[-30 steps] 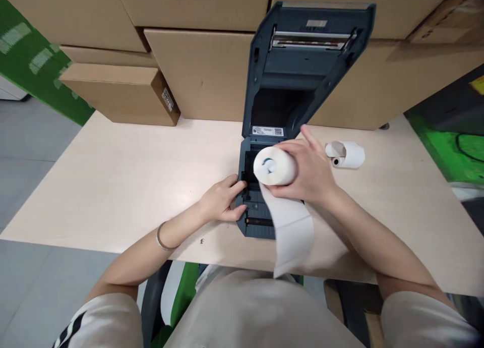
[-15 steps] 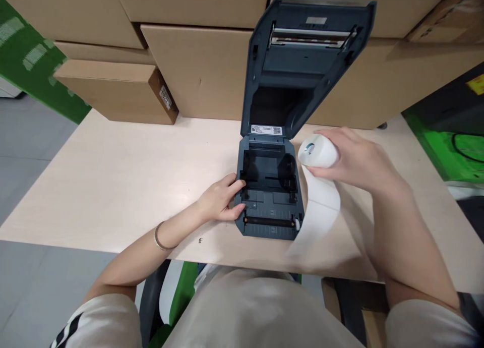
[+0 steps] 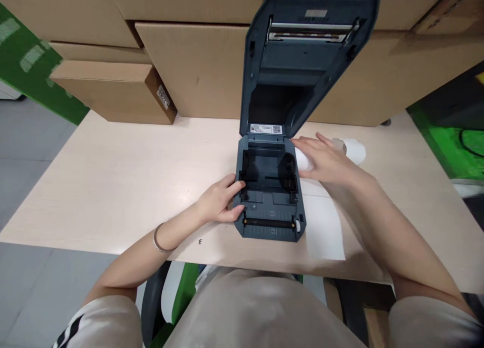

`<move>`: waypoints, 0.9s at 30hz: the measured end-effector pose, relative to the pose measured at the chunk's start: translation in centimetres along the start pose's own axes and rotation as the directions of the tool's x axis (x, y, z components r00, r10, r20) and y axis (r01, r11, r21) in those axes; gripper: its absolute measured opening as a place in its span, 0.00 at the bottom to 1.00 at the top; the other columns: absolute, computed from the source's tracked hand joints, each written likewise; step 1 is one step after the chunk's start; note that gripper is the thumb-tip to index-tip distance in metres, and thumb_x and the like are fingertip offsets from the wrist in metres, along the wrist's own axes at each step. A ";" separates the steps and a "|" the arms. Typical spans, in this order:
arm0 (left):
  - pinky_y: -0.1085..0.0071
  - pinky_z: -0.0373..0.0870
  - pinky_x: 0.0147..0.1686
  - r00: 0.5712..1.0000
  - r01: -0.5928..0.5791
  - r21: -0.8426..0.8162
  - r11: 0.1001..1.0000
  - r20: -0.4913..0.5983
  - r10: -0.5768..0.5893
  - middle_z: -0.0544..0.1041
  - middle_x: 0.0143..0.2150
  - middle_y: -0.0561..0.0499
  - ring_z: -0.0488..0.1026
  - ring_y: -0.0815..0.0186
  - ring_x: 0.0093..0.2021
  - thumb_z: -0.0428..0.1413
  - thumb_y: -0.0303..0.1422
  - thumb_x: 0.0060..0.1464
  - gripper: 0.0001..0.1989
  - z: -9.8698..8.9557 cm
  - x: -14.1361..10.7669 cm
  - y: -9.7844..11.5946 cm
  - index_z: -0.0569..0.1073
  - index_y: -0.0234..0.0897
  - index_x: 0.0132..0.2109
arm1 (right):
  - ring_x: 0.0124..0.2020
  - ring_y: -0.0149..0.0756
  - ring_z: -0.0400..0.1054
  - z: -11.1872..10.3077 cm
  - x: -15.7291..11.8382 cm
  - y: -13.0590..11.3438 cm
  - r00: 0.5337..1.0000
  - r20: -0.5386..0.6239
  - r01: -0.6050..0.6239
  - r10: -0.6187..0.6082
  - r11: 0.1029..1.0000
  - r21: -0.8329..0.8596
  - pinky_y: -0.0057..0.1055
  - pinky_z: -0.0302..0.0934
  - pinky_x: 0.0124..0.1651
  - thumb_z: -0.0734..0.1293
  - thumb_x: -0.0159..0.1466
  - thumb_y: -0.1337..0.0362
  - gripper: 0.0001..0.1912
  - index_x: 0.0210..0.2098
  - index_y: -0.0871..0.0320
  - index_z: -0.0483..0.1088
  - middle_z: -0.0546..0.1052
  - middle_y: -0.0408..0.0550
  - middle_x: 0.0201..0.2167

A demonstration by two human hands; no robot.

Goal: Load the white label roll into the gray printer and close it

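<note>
A dark grey label printer (image 3: 278, 198) stands on the table with its lid (image 3: 298, 60) raised. Its roll compartment shows no roll inside, and a black roller (image 3: 269, 222) runs across the front. My left hand (image 3: 223, 199) grips the printer's left edge, thumb and fingers on the rim. Against the right side, my right hand (image 3: 327, 159) is closed around a white label roll (image 3: 303, 160), partly hidden by my fingers. From it a strip of blank labels (image 3: 325, 222) lies toward the table's front edge.
Another white roll-like piece (image 3: 354, 151) lies just right of my right hand, partly hidden. Large cardboard boxes (image 3: 200, 70) line the table's back, with a smaller carton (image 3: 109, 93) at the left. Green material (image 3: 434, 146) and a black cable are at the far right.
My right hand has brought the label roll left and down against the printer's side. The label strip now lies flatter, and a white piece behind the hand has come into view. My left hand stays put.
</note>
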State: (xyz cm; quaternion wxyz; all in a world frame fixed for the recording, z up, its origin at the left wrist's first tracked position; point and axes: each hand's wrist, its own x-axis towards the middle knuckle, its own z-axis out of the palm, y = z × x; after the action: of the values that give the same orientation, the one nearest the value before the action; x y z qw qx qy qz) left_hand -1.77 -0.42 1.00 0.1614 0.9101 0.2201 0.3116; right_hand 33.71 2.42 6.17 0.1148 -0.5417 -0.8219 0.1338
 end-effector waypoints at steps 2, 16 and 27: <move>0.68 0.70 0.27 1.000 -0.010 0.006 1.000 -0.003 0.010 0.62 0.37 0.52 0.64 0.63 0.31 0.38 0.53 0.71 0.26 0.0 0.1 0.0 0.66 0.36 0.54 | 0.71 0.53 0.63 -1.0 -1.4 2.1 0.989 -0.126 -0.065 0.083 0.988 0.140 0.59 0.49 0.77 0.69 0.63 0.47 0.38 0.69 0.51 0.65 0.70 0.54 0.69; 0.68 0.69 0.26 1.000 0.004 -0.010 1.000 -0.002 -0.004 0.60 0.36 0.53 0.63 0.64 0.30 0.38 0.53 0.70 0.26 0.0 0.0 0.0 0.66 0.36 0.53 | 0.67 0.52 0.69 -0.1 -5.8 11.0 0.897 0.086 -0.415 0.434 0.757 0.504 0.41 0.71 0.62 0.74 0.56 0.50 0.42 0.68 0.49 0.67 0.69 0.54 0.70; 0.67 0.70 0.26 1.000 -0.002 -0.008 1.000 -0.004 0.002 0.61 0.36 0.52 0.64 0.63 0.31 0.37 0.53 0.70 0.26 0.2 0.1 0.0 0.66 0.36 0.53 | 0.61 0.55 0.73 -3.4 -6.2 5.6 0.779 -0.287 -0.451 0.558 0.816 0.361 0.47 0.67 0.65 0.80 0.56 0.52 0.44 0.69 0.55 0.69 0.77 0.60 0.61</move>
State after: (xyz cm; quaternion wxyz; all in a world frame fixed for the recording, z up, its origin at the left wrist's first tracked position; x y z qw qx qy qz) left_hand -1.61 -0.45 0.93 0.1645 0.9091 0.2183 0.3143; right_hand 42.08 -0.87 7.18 0.3044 -0.7377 -0.5799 0.1639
